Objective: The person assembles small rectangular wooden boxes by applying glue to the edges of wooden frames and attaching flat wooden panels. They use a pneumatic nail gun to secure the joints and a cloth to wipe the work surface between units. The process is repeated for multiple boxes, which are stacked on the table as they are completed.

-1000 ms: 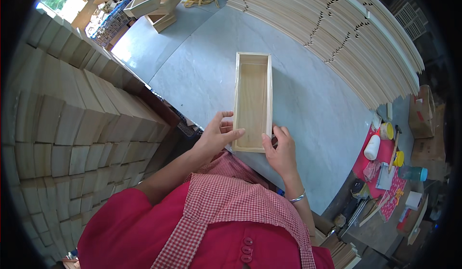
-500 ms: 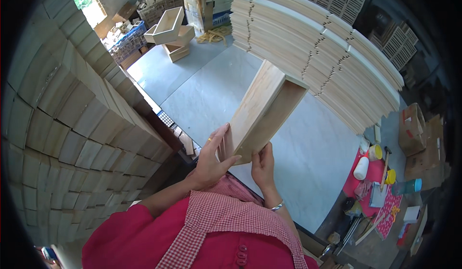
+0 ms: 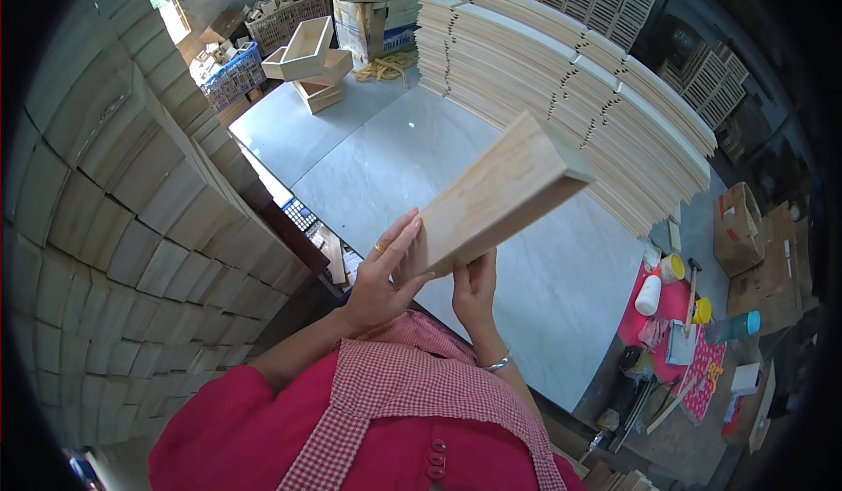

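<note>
Holding a long wooden box [image 3: 495, 194] up off the grey table [image 3: 561, 298], tilted so its far end is pointing up and to the right, with only its near end being gripped. Left hand [image 3: 381, 280] wrapping the near left corner, fingers spread flat along the side face, grip closing on the box. Right hand [image 3: 474, 291] pinching the near end from below, thumb and fingers pressing on the lower edge.

Risking a slip: most of the length overhanging well beyond both hands, so any loosening of the grip likely letting the far end swing down onto the table, denting a corner. Also swinging close to the tall stack of thin wooden slats [image 3: 570, 87] on the far right; turning the box further possibly knocking that stack.

Looking pale, unfinished softwood with clear grain on the broad flat face turned to the camera, clean square edges and a slightly darker end face at the far tip; opening not showing from this side.

Standing near the right table edge: a white bottle [image 3: 648, 295] and a yellow cup [image 3: 672, 268] on a red mat [image 3: 671, 311], well apart from the hands
</note>
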`<control>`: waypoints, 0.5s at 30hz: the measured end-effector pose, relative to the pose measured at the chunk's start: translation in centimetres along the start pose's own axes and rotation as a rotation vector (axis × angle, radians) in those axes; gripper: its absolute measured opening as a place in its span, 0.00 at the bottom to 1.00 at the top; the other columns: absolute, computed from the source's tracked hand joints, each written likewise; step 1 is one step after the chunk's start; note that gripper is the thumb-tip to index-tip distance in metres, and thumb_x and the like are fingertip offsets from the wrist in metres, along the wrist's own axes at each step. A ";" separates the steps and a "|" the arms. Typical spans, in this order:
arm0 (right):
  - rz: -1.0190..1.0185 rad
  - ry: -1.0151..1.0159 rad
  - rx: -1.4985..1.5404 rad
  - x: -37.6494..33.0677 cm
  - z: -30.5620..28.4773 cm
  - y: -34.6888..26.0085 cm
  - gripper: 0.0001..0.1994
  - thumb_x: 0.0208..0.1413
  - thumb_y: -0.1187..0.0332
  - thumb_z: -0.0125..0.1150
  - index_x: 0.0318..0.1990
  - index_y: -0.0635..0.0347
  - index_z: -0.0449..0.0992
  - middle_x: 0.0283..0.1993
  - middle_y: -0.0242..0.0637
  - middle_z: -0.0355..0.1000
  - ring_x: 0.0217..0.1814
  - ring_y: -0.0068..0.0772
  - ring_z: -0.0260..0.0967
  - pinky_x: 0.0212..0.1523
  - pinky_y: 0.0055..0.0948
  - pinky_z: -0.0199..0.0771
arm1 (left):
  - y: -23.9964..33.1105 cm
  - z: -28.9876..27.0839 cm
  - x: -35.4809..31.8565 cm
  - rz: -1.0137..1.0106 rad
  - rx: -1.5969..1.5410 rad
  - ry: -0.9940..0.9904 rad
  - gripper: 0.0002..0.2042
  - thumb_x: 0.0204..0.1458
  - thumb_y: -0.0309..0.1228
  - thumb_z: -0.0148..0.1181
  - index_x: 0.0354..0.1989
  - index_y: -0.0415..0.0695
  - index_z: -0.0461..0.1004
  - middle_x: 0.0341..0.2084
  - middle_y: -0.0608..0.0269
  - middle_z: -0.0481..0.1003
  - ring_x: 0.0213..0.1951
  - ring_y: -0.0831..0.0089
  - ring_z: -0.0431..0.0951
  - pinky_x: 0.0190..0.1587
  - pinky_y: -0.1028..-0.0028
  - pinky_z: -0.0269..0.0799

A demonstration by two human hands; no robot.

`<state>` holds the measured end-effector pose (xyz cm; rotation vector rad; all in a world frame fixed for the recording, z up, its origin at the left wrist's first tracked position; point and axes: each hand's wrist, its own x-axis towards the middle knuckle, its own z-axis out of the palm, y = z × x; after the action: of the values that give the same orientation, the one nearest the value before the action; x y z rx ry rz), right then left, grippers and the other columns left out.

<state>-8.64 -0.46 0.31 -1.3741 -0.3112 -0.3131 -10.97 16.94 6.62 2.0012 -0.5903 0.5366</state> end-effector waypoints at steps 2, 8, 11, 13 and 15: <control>-0.036 -0.037 -0.019 0.2 0.6 -0.2 0.16 0.67 0.79 0.49 0.61 0.67 0.61 0.55 0.42 0.67 0.60 0.32 0.66 0.62 0.31 0.66 | 0.4 -0.4 -0.3 -0.021 0.031 0.038 0.42 0.46 0.24 0.73 0.71 0.33 0.58 0.69 0.39 0.62 0.69 0.47 0.65 0.69 0.58 0.63; -0.022 -0.105 -0.163 1.0 0.6 -3.4 0.17 0.66 0.76 0.52 0.61 0.68 0.64 0.54 0.43 0.68 0.52 0.32 0.69 0.53 0.31 0.73 | 0.3 -0.8 0.3 0.058 0.101 0.172 0.44 0.52 0.28 0.70 0.74 0.32 0.50 0.72 0.38 0.54 0.73 0.46 0.56 0.73 0.58 0.51; -0.234 -0.127 -0.080 2.4 4.5 -8.0 0.26 0.68 0.68 0.54 0.70 0.69 0.58 0.63 0.45 0.68 0.64 0.37 0.67 0.65 0.36 0.65 | 3.5 -6.5 2.5 0.104 0.107 0.339 0.34 0.59 0.24 0.61 0.73 0.32 0.53 0.68 0.43 0.60 0.70 0.53 0.60 0.71 0.61 0.55; -0.429 -0.245 -0.110 3.1 7.0 -10.0 0.31 0.68 0.63 0.57 0.72 0.69 0.56 0.64 0.47 0.69 0.64 0.41 0.68 0.65 0.39 0.65 | 5.9 -11.0 3.1 0.129 0.114 0.421 0.31 0.60 0.23 0.59 0.72 0.32 0.55 0.67 0.45 0.61 0.70 0.58 0.61 0.70 0.63 0.56; -0.507 -0.332 -0.118 3.1 9.1 -11.1 0.34 0.66 0.59 0.59 0.72 0.69 0.55 0.63 0.48 0.70 0.63 0.43 0.69 0.64 0.40 0.66 | 9.8 -16.4 2.2 0.150 0.049 0.634 0.28 0.62 0.21 0.58 0.71 0.34 0.58 0.66 0.53 0.64 0.67 0.68 0.63 0.68 0.67 0.59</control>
<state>-10.51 6.51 13.07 -1.4504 -0.9352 -0.5274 -17.33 26.73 21.96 1.7019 -0.3308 1.2235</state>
